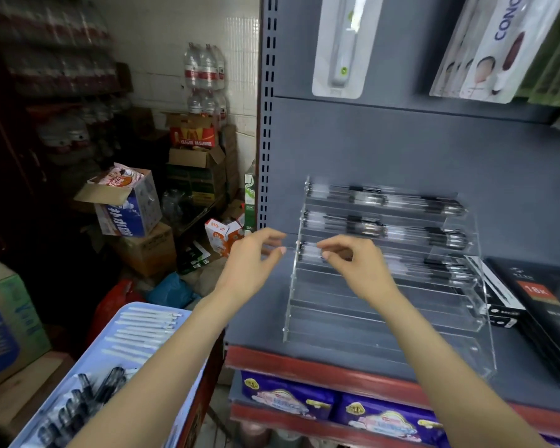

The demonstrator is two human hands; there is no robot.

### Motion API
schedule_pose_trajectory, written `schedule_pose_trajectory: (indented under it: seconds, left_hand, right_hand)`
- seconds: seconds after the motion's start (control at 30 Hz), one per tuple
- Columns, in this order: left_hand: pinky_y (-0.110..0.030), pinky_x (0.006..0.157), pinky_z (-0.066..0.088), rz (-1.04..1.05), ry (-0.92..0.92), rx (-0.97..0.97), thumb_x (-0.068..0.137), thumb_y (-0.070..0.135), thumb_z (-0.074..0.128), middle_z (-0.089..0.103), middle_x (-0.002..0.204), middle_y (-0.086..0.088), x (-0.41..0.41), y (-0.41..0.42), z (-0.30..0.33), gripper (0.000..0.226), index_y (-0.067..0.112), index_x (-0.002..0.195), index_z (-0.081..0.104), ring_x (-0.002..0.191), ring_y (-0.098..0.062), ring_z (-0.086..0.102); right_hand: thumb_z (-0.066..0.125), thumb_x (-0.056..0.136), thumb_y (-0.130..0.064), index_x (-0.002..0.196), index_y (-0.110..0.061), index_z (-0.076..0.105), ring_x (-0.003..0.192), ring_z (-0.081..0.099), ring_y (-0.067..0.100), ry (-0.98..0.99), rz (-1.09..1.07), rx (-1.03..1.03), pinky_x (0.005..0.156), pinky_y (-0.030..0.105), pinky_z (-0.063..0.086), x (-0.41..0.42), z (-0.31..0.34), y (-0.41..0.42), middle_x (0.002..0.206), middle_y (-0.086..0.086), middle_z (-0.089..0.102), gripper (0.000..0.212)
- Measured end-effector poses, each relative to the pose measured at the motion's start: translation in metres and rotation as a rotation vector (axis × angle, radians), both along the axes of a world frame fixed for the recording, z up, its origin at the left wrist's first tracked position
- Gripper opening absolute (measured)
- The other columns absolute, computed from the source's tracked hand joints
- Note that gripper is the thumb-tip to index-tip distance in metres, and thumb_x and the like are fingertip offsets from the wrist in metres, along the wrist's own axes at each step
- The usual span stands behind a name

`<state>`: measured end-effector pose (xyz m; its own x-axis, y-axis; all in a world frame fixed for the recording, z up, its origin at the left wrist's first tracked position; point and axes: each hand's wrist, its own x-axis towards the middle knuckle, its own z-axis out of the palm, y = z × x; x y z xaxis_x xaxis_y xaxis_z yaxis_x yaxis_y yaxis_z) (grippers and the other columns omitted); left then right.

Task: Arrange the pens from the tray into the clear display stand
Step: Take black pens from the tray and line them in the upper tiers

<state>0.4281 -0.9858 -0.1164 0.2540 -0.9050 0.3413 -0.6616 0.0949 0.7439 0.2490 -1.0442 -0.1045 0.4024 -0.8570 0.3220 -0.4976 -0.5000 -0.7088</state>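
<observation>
Clear display stand point(385, 305) at 3 o'clock on grey shelf point(353, 156): tiered for show, upper three rows stocked, lower rows bare. Blue tray point(88, 367) at 7 o'clock, near for reach, holding white and black pens point(136, 331), cut off by left forearm. Right hand point(353, 263) at third row, fingers pinching blurred pen point(311, 252); left hand point(256, 257) fingers curled, contents indiscernible.

A small shop: slotted metal shelving point(401, 150) with hanging packaged goods point(340, 43), stacked cartons point(128, 205) and bottled water point(204, 66).
</observation>
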Motion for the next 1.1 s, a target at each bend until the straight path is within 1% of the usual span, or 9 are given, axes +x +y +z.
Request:
schedule_pose_trajectory:
  seconds: [0.13, 0.37, 0.43, 0.53, 0.67, 0.77, 0.87, 1.0, 1.1]
  left_hand:
    - [-0.003, 0.067, 0.042, 0.054, 0.040, 0.051, 0.090, 0.015, 0.059, 0.067, 0.089, 0.004, 0.049, 0.051, -0.031, 0.017, 0.019, 0.105, 0.067, 0.083, -0.007, 0.061]
    - [-0.029, 0.073, 0.051, 0.161, 0.070, 0.346, 0.088, 0.007, 0.057, 0.070, 0.082, -0.003, 0.162, 0.162, -0.121, 0.019, 0.024, 0.094, 0.060, 0.083, -0.023, 0.067]
    - [-0.028, 0.079, 0.049, 0.156, 0.006, 0.422, 0.089, 0.006, 0.056, 0.072, 0.090, -0.009, 0.191, 0.190, -0.143, 0.017, 0.018, 0.097, 0.064, 0.086, -0.025, 0.067]
    - [-0.019, 0.081, 0.039, 0.084, -0.121, 0.559, 0.093, 0.009, 0.052, 0.065, 0.117, -0.012, 0.225, 0.219, -0.171, 0.026, 0.007, 0.118, 0.061, 0.105, -0.026, 0.061]
    - [-0.030, 0.101, 0.030, -0.015, -0.346, 0.638, 0.097, 0.022, 0.046, 0.045, 0.142, -0.006, 0.257, 0.237, -0.203, 0.043, 0.018, 0.139, 0.041, 0.127, -0.024, 0.043]
    - [-0.028, 0.111, 0.018, -0.079, -0.439, 0.626, 0.097, 0.029, 0.045, 0.026, 0.154, 0.000, 0.269, 0.243, -0.215, 0.053, 0.018, 0.146, 0.029, 0.142, -0.017, 0.025]
    - [-0.030, 0.115, 0.021, -0.172, -0.416, 0.688, 0.098, 0.033, 0.043, 0.011, 0.158, 0.000, 0.277, 0.244, -0.224, 0.059, 0.017, 0.149, 0.019, 0.145, -0.019, 0.014]
    - [-0.032, 0.113, 0.027, -0.222, -0.459, 0.680, 0.098, 0.033, 0.042, 0.005, 0.159, 0.003, 0.283, 0.243, -0.234, 0.061, 0.019, 0.150, 0.014, 0.145, -0.019, 0.014]
    - [-0.030, 0.114, 0.026, -0.226, -0.448, 0.654, 0.099, 0.031, 0.042, 0.004, 0.159, 0.004, 0.285, 0.244, -0.237, 0.060, 0.020, 0.150, 0.014, 0.145, -0.019, 0.015]
  right_hand:
    - [0.062, 0.087, -0.009, 0.095, -0.017, 0.073, 0.069, 0.057, -0.004, -0.058, 0.086, 0.110, 0.070, 0.007, 0.043, 0.050, -0.023, 0.047, 0.080, -0.018, 0.064, 0.016]
    - [0.058, 0.088, -0.006, 0.097, -0.013, 0.071, 0.065, 0.058, -0.004, -0.028, 0.182, 0.378, 0.064, 0.014, 0.044, 0.167, -0.120, 0.137, 0.080, -0.009, 0.065, 0.017]
    - [0.054, 0.089, -0.004, 0.102, -0.009, 0.070, 0.075, 0.062, 0.010, 0.040, 0.155, 0.457, 0.071, 0.027, 0.048, 0.196, -0.153, 0.159, 0.091, 0.001, 0.067, 0.021]
    - [0.050, 0.091, -0.006, 0.113, -0.006, 0.064, 0.093, 0.058, 0.021, 0.112, 0.155, 0.556, 0.083, 0.035, 0.045, 0.228, -0.197, 0.184, 0.102, 0.008, 0.060, 0.026]
    - [0.055, 0.092, -0.010, 0.125, -0.006, 0.055, 0.100, 0.062, 0.022, 0.205, 0.077, 0.635, 0.087, 0.033, 0.047, 0.259, -0.222, 0.208, 0.127, 0.014, 0.057, 0.034]
    - [0.056, 0.092, -0.017, 0.128, -0.009, 0.053, 0.114, 0.056, 0.028, 0.287, 0.027, 0.647, 0.093, 0.032, 0.041, 0.280, -0.228, 0.216, 0.126, 0.014, 0.058, 0.037]
    - [0.056, 0.092, -0.019, 0.125, -0.010, 0.053, 0.105, 0.060, 0.027, 0.321, -0.016, 0.676, 0.080, 0.026, 0.042, 0.297, -0.233, 0.219, 0.117, 0.014, 0.062, 0.034]
    - [0.059, 0.090, -0.019, 0.117, -0.008, 0.052, 0.096, 0.061, 0.029, 0.376, -0.080, 0.639, 0.079, 0.031, 0.044, 0.313, -0.237, 0.218, 0.108, 0.017, 0.065, 0.031]
    - [0.058, 0.089, -0.014, 0.117, -0.004, 0.049, 0.102, 0.059, 0.031, 0.428, -0.099, 0.613, 0.084, 0.036, 0.048, 0.322, -0.234, 0.216, 0.110, 0.018, 0.064, 0.031]
